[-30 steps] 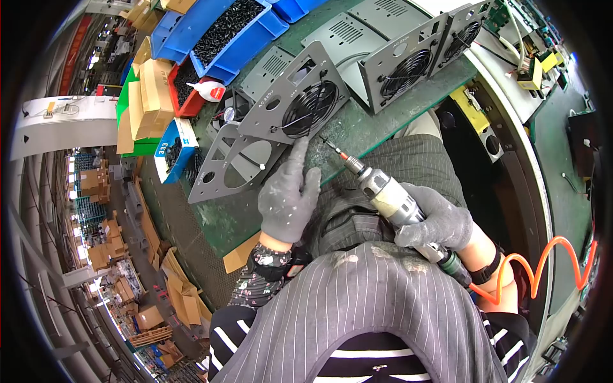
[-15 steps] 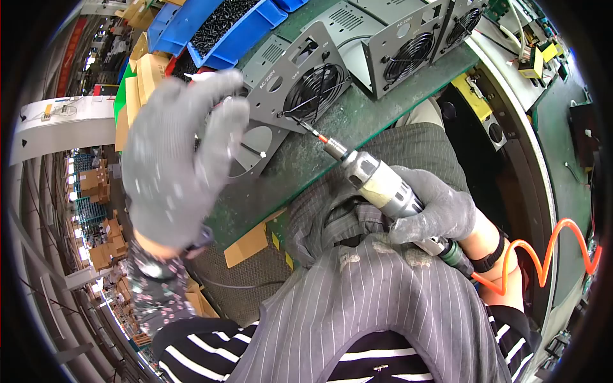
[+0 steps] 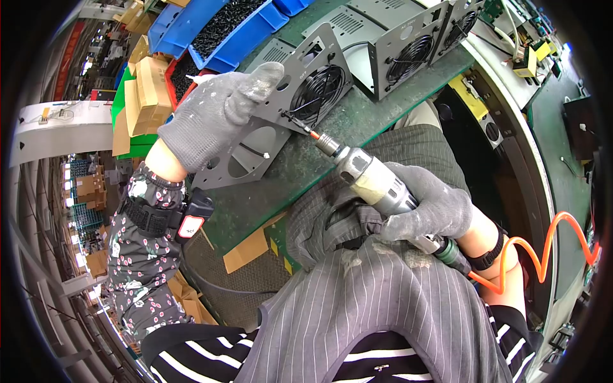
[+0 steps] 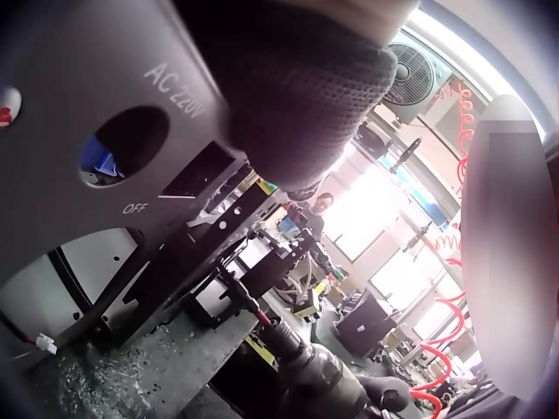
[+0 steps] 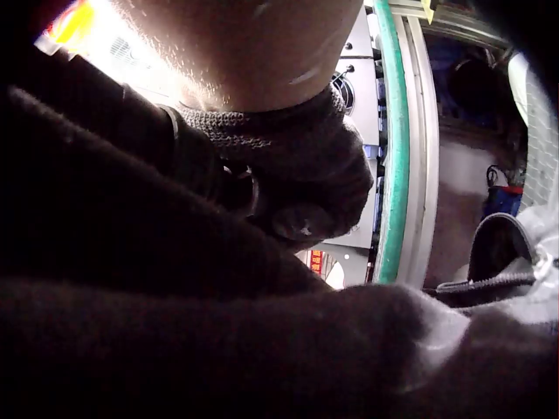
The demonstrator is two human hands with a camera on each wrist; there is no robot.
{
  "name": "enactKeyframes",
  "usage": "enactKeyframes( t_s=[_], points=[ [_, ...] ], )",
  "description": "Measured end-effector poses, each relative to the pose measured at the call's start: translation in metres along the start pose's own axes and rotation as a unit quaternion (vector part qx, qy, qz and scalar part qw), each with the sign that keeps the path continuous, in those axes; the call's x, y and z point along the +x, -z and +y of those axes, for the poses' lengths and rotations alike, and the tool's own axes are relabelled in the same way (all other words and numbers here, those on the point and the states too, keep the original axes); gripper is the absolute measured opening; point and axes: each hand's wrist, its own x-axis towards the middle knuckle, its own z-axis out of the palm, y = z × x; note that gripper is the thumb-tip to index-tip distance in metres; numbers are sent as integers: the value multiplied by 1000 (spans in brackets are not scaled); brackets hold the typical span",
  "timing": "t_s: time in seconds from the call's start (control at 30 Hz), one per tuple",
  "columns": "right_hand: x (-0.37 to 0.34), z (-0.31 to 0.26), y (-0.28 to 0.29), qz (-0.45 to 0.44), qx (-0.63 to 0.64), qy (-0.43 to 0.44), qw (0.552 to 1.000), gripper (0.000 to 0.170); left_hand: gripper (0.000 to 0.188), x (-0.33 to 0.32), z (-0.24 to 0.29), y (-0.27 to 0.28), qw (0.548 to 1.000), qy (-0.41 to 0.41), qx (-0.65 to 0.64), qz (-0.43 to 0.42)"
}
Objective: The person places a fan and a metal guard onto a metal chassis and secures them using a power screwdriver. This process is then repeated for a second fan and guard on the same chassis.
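Observation:
My right hand [image 3: 437,201], in a grey glove, grips a power screwdriver [image 3: 377,185] trailing an orange coiled hose. Its bit points up-left, the tip right at the lower left corner of the black fan [image 3: 319,94] on a tilted grey metal panel [image 3: 276,105]. My gloved left hand [image 3: 220,115] is raised by that panel's upper left edge and overlaps it, one digit pointing up-right. Its other fingers are mostly hidden, so I cannot tell whether they hold anything. Below the left hand leans another grey panel [image 3: 258,171] with a large round hole.
Another panel with a fan [image 3: 412,54] stands further right on the green bench [image 3: 377,121]. Blue bins [image 3: 246,38] of black screws sit at the back. Cardboard boxes [image 3: 152,96] are at the left. The orange hose [image 3: 543,262] loops at the right.
My left hand has left the fan panel's lower corner, swung left, then come back up to its upper left edge. The screwdriver bit has moved up-left to the fan's corner.

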Motion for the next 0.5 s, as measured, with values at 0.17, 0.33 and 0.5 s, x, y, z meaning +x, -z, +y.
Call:
enactKeyframes(
  t_s=[0.17, 0.33, 0.5],
  points=[
    [-2, -8, -2, 2, 7, -17, 1000, 67, 52, 1, 6, 0, 992, 23, 119, 27],
    [-2, -14, -9, 8, 95, -44, 994, 70, 40, -1, -4, -2, 963, -91, 250, 35],
    [-7, -23, -13, 3, 154, -97, 983, 71, 63, -4, -20, -11, 965, -85, 242, 53]
  ],
)
